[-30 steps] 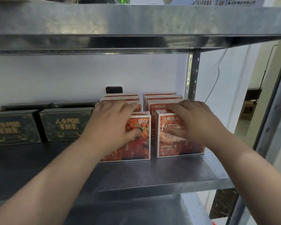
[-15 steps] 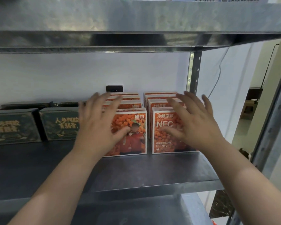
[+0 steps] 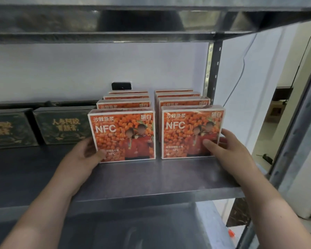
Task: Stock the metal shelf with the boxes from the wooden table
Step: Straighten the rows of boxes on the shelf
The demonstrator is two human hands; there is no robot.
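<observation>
- The left hand (image 3: 83,155) grips the left front orange box (image 3: 122,133) at its lower left corner; thumb on the front face, fingers curled round the side edge
- The right hand (image 3: 226,150) holds the right front orange box (image 3: 187,130) low on its right side; thumb pressed on the face, fingers wrapped behind the edge
- Both boxes stand upright on the metal shelf (image 3: 160,178), side by side with a narrow gap; each fronts a row of matching boxes (image 3: 126,105)
- The dark green boxes (image 3: 65,125) sit just left of the left row; the shelf post (image 3: 212,69) rises behind the right row
</observation>
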